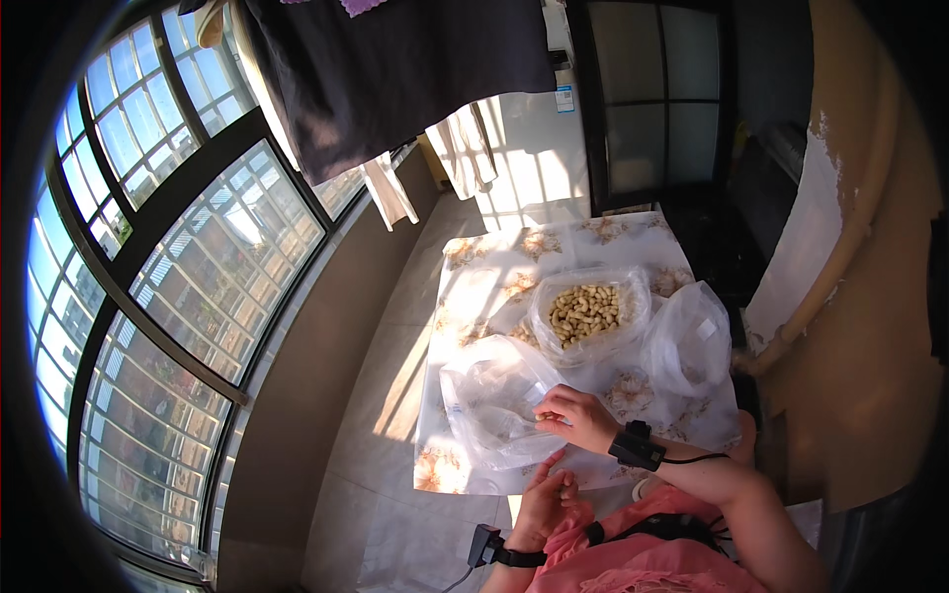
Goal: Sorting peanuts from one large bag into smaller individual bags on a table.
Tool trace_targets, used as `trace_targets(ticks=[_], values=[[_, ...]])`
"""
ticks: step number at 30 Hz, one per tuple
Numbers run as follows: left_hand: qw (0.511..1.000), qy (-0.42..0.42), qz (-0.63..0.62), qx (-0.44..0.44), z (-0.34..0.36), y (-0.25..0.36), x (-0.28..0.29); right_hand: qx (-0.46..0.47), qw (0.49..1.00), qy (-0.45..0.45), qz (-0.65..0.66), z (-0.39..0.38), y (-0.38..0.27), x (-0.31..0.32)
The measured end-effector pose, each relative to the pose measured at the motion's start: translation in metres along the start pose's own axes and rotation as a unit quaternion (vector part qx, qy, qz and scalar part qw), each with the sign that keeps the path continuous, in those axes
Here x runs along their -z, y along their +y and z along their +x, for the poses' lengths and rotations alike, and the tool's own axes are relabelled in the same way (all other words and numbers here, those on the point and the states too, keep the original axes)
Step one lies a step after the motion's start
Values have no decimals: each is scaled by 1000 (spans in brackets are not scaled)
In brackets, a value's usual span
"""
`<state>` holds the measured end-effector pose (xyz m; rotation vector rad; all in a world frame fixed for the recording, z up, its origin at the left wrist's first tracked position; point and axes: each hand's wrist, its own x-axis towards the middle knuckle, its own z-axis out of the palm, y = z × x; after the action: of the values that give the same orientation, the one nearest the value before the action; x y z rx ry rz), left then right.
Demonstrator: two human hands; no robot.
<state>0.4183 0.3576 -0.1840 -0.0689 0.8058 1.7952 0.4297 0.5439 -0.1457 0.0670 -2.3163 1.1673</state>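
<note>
pinching something too small to identify, the right hand [573,415] hangs at the edge of the near bag [486,381]; the left hand [547,501] half-curls below, hold unclear. a loose pinch could drop it outside. peanuts [583,314] lie in the open bag [636,295] behind.

Plastic bags [491,400] on flowered table [568,242]
</note>
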Motion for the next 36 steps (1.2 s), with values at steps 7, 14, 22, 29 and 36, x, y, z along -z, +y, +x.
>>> trace_targets(ticks=[7,14,22,29,36], values=[[993,-115,-4,26,1,1,7,7,994,97,-57,-14,-4,10],[993,-75,53,-68,42,-10,-49,-48,990,131,-22,-40,-6,36],[909,-84,371,-168,93,-54,-23,-116,981,157,1,-85,-8,48],[687,-175,633,-311,86,-45,-33,-30,999,8,36,-72,-56,61],[696,-178,651,-244,113,-48,-12,119,964,-232,-54,-58,-66,33]])
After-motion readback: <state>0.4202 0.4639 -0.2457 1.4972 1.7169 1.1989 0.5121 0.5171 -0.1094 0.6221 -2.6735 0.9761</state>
